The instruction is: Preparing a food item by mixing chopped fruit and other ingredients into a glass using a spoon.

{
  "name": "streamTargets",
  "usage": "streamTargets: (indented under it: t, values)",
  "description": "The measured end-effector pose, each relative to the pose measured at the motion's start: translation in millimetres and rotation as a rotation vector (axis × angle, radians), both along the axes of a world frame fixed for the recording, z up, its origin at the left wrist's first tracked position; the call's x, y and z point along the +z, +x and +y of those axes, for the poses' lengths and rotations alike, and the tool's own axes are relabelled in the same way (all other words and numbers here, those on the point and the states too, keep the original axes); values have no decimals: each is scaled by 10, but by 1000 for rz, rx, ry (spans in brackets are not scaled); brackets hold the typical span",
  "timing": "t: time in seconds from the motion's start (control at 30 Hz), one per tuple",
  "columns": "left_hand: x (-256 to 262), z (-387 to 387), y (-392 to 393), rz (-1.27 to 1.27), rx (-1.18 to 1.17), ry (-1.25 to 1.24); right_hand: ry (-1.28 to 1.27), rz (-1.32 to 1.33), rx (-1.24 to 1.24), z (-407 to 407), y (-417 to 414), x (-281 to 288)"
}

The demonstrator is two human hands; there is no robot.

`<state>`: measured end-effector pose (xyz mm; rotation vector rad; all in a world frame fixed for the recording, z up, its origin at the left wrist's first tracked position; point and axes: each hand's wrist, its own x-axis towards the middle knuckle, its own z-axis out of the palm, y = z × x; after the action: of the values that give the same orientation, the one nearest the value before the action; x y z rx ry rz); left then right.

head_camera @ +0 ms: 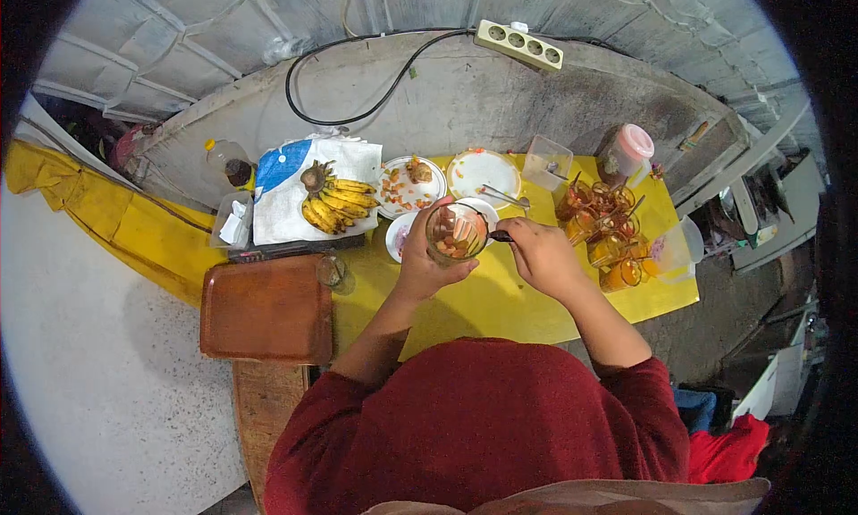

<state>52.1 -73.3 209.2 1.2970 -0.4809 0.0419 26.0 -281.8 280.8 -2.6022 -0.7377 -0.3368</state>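
Note:
My left hand (423, 263) is wrapped around a clear drinking glass (439, 223) that holds small diced pieces. In my right hand (549, 257) is a dark-handled utensil (501, 236), meeting the glass at its right rim. Its head appears to be inside, but I cannot tell its shape. Partly hidden behind the glass is a white bowl (489, 211). A second bowl (390, 232) with purplish bits sits beside my left fingers. Beyond them lie a plate (440, 173) scattered with orange diced bits and a nearly bare plate (479, 173). Metal cutlery (511, 197) rests near its edge.
Several glasses of orange and brown drinks (606, 230) crowd the yellow table's (469, 307) right side. A pink-lidded jug (633, 143) and clear container (546, 159) stand behind. Leftward are bananas (342, 203), a brown tray (267, 307) and another glass (335, 273). A power strip (517, 44) hangs above.

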Motion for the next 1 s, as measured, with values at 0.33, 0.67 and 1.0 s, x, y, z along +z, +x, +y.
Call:
streamTargets:
  t: [0.33,0.67,1.0]
  values:
    - [12,25,-33,5,-19,16,38,-42,-8,7,88,-59]
    - [19,34,-43,-6,-45,21,55,26,-56,58,92,-15]
    - [-14,85,-43,-56,-82,95,16,-33,-41,76,125,-11]
